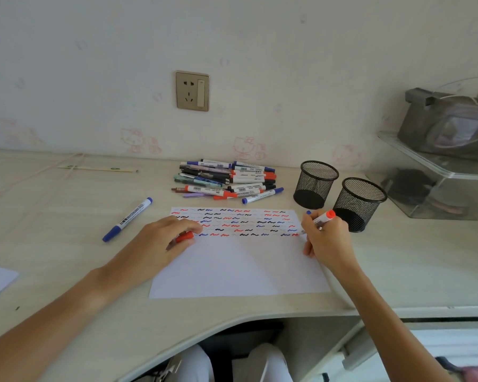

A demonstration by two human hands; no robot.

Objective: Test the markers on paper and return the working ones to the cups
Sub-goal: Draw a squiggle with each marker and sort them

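A white sheet of paper [240, 268] lies in front of me, its upper part covered with rows of red, blue and black squiggles. My right hand [324, 238] grips a red marker [322, 219] with its tip down at the paper's right edge. A small blue bit shows behind the fingers. My left hand [163, 238] rests on the paper's left edge and holds a red cap [185, 236]. Two black mesh cups [316, 184] [359, 204] stand to the right; I see nothing in them. A pile of markers [226, 179] lies behind the paper.
A single blue marker [127, 219] lies on the desk left of the paper. A clear plastic organiser [436, 180] with a grey bag on top stands at the far right. A ruler [97, 168] lies at the back left. The desk's front edge curves inward near my lap.
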